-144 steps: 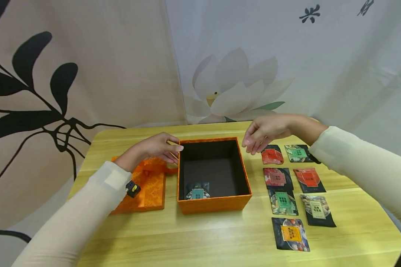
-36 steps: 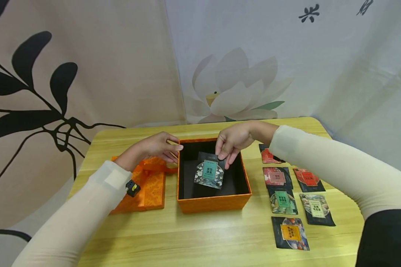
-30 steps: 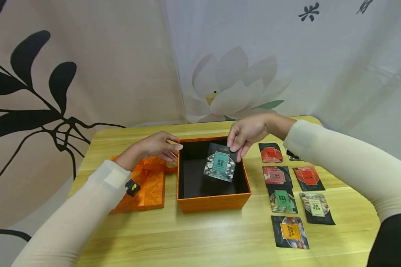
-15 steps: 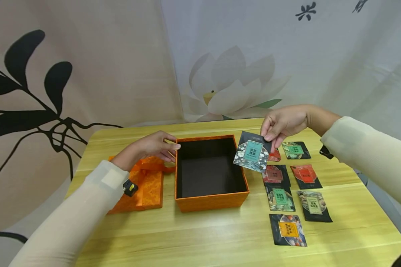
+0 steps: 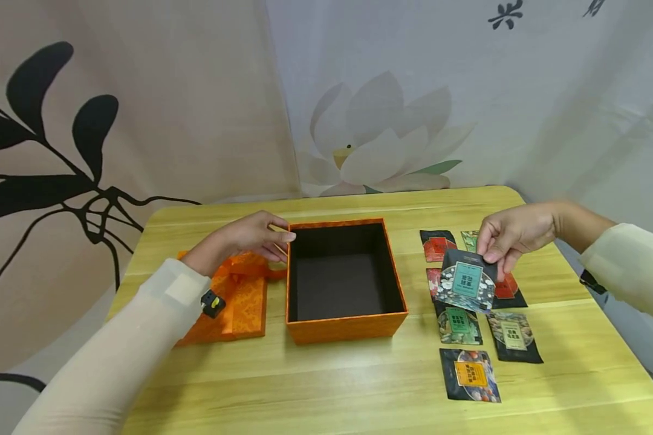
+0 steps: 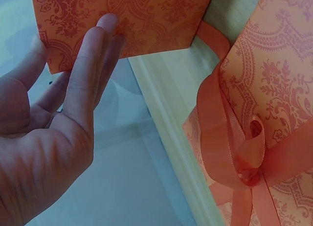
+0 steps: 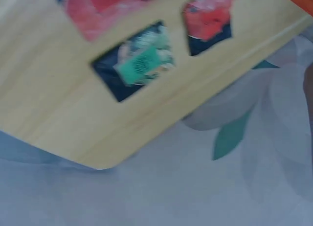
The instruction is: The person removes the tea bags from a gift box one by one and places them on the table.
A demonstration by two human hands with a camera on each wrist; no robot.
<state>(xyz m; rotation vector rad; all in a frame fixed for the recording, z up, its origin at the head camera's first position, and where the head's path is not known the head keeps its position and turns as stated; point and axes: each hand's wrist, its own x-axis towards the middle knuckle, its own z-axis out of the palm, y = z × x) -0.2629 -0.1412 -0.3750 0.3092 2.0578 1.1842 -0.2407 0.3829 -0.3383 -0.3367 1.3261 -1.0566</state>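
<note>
An orange box (image 5: 348, 329) with a black inside stands without a lid on the table. At its back left corner my left hand (image 5: 253, 237) holds it, fingers along the patterned outer wall; the left wrist view shows this hand (image 6: 63, 103) against the box (image 6: 132, 28). My right hand (image 5: 514, 234) pinches the top edge of a flat black sachet (image 5: 470, 296) with a teal label, held above other sachets on the right. It partly covers a pink-labelled sachet (image 5: 432, 283) and a red one (image 5: 514, 293). The right wrist view leaves out the right hand and the held sachet.
Left of the box lies an orange patterned lid (image 5: 247, 308) with a ribbon (image 6: 249, 162). On the right are a red sachet (image 5: 438, 246), a green one (image 5: 459, 325), a pale one (image 5: 514, 337) and an orange-labelled one (image 5: 470, 374). A curtain (image 5: 386, 121) hangs behind the table.
My right hand has picked the teal-labelled sachet out of the box and carried it right, over the other sachets. The box's floor now shows bare. My left hand has stayed at the box corner.
</note>
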